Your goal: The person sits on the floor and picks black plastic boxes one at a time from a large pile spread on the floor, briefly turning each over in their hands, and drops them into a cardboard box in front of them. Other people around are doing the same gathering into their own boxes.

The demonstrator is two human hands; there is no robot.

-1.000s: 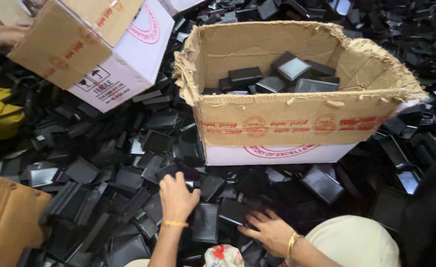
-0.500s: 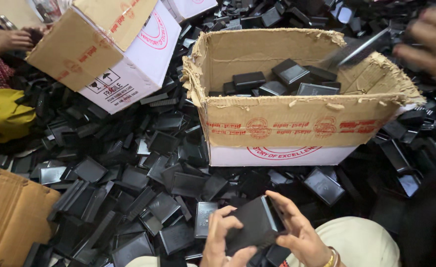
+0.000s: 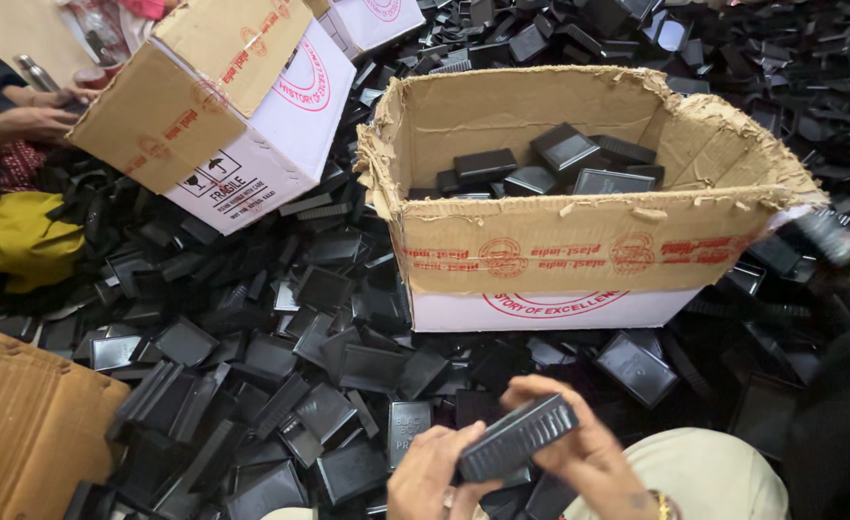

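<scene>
Both my hands hold one black rectangular plastic tray (image 3: 516, 438) low in the view, tilted up to the right. My left hand (image 3: 430, 474) grips its lower left end, and my right hand (image 3: 579, 445) wraps its right end from behind. Beneath them the floor is heaped with several loose black trays (image 3: 280, 385) of the same kind. Straight ahead stands an open cardboard box (image 3: 579, 246) with torn flaps, holding several black trays (image 3: 550, 164) at its bottom.
A second printed carton (image 3: 222, 106) lies tipped at the upper left. Another person's hands (image 3: 30, 120) work at the far left beside a yellow bag (image 3: 25, 241). Flattened brown cardboard (image 3: 25, 433) lies at the lower left. A blurred hand with a tray (image 3: 834, 241) moves at the right edge.
My hands picked a black tray off the pile and brought it together between them, turning it edge-on. The other person's hand at the right dropped from above the box to its right side.
</scene>
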